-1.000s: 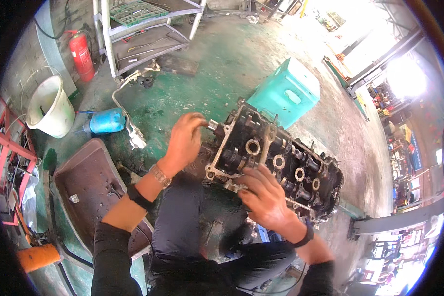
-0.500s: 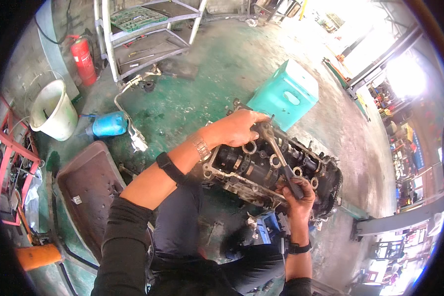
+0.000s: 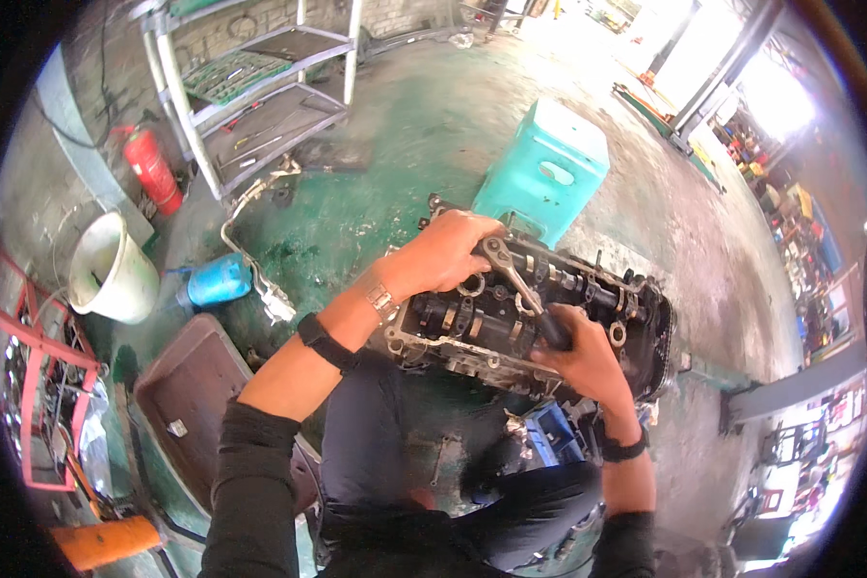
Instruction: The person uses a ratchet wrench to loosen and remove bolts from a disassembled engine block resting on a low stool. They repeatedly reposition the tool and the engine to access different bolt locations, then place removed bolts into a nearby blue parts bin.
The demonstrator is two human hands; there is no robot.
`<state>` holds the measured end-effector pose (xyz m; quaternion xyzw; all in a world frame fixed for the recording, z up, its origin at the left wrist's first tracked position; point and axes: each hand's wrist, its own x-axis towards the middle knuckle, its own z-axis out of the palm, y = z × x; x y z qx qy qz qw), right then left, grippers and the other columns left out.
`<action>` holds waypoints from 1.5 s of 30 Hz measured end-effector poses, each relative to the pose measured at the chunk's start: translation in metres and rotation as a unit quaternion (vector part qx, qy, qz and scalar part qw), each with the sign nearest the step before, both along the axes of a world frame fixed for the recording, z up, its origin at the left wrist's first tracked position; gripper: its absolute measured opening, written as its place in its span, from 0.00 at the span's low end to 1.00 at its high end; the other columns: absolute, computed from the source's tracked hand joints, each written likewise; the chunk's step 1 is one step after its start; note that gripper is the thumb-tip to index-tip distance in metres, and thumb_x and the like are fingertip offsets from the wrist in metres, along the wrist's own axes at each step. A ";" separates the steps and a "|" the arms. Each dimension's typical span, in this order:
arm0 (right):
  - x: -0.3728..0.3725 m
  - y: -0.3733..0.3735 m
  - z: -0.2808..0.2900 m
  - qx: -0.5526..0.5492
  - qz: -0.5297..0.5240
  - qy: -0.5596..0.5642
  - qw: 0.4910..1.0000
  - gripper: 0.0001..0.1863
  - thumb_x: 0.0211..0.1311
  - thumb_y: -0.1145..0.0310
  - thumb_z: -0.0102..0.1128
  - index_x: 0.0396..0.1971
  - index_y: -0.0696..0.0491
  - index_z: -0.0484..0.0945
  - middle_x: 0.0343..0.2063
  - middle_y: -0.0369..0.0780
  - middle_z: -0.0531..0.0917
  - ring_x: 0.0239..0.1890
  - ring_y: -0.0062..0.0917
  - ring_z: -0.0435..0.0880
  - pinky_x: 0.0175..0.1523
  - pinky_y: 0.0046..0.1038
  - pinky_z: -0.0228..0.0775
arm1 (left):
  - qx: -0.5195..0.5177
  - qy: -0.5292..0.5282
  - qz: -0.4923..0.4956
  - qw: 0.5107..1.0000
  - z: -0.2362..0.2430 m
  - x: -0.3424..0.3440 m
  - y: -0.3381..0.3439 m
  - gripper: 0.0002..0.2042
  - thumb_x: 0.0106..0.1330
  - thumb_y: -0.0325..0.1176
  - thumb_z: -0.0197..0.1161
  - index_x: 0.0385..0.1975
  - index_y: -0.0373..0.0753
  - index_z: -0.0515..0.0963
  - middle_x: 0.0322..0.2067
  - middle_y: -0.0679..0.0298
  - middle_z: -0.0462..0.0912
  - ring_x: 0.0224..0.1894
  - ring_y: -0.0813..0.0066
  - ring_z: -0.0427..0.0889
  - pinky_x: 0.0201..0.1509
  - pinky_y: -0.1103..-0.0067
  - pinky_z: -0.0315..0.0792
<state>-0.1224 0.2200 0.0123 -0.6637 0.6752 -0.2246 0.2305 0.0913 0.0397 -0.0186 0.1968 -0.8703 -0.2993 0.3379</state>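
Observation:
A greasy engine cylinder head (image 3: 645, 332), with shafts and several pale rings exposed, lies crosswise before me. A ratchet wrench (image 3: 515, 283) slants over its top. My left hand (image 3: 452, 250) is closed at the wrench's head near the far edge, with fingertips partly hidden. My right hand (image 3: 583, 358) grips the dark handle, over the nearer side of the engine part.
A turquoise plastic stool (image 3: 535, 173) stands behind the engine part. Left are a brown tray (image 3: 159, 395), bucket (image 3: 125, 284), blue bottle (image 3: 217, 284), extinguisher (image 3: 149, 164) and shelving rack (image 3: 202, 120). A blue case (image 3: 554, 433) lies below; a grey beam (image 3: 800, 390) is right.
My left hand has moved rightward across the engine part to the wrench's head. The wrench appeared in my right hand, and its handle has since shifted slightly left and up. The view has tilted.

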 end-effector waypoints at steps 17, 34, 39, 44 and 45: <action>-0.020 -0.046 0.009 -0.167 0.034 0.176 0.970 0.12 0.48 0.66 0.74 0.33 0.52 0.84 0.23 0.45 0.83 0.28 0.42 0.83 0.34 0.38 0.73 | 0.109 -0.031 0.035 0.993 0.011 -0.001 0.000 0.15 0.54 0.22 0.69 0.42 0.32 0.79 0.38 0.60 0.86 0.40 0.74 0.82 0.50 0.75 0.76; -0.013 -0.184 0.013 -0.178 -0.038 0.115 0.976 0.22 0.53 0.78 0.61 0.51 0.58 0.79 0.56 0.62 0.74 0.65 0.55 0.68 0.66 0.44 0.63 | 0.113 0.018 0.096 0.989 0.011 -0.002 0.017 0.15 0.55 0.24 0.73 0.42 0.31 0.79 0.38 0.56 0.87 0.40 0.71 0.84 0.49 0.74 0.76; 0.022 -0.226 0.034 -0.105 0.050 -0.059 0.991 0.24 0.50 0.75 0.57 0.50 0.63 0.78 0.47 0.59 0.81 0.53 0.49 0.80 0.58 0.40 0.73 | 0.105 0.065 0.141 0.982 -0.004 -0.007 0.025 0.17 0.54 0.26 0.74 0.42 0.34 0.77 0.34 0.59 0.86 0.37 0.74 0.83 0.44 0.75 0.76; 0.099 -0.249 0.035 -0.180 0.131 0.028 0.975 0.17 0.49 0.72 0.59 0.39 0.63 0.81 0.36 0.56 0.85 0.43 0.47 0.86 0.47 0.42 0.78 | -0.041 0.033 0.153 0.987 -0.023 0.011 0.025 0.17 0.58 0.25 0.71 0.47 0.34 0.76 0.42 0.53 0.84 0.47 0.62 0.84 0.53 0.72 0.75; 0.117 -0.245 0.031 -0.221 0.184 0.063 0.956 0.15 0.48 0.73 0.60 0.37 0.62 0.81 0.35 0.54 0.85 0.41 0.48 0.86 0.45 0.42 0.79 | -0.074 0.036 0.166 0.983 -0.030 0.019 0.027 0.17 0.59 0.26 0.70 0.48 0.34 0.76 0.43 0.52 0.83 0.49 0.59 0.82 0.54 0.71 0.74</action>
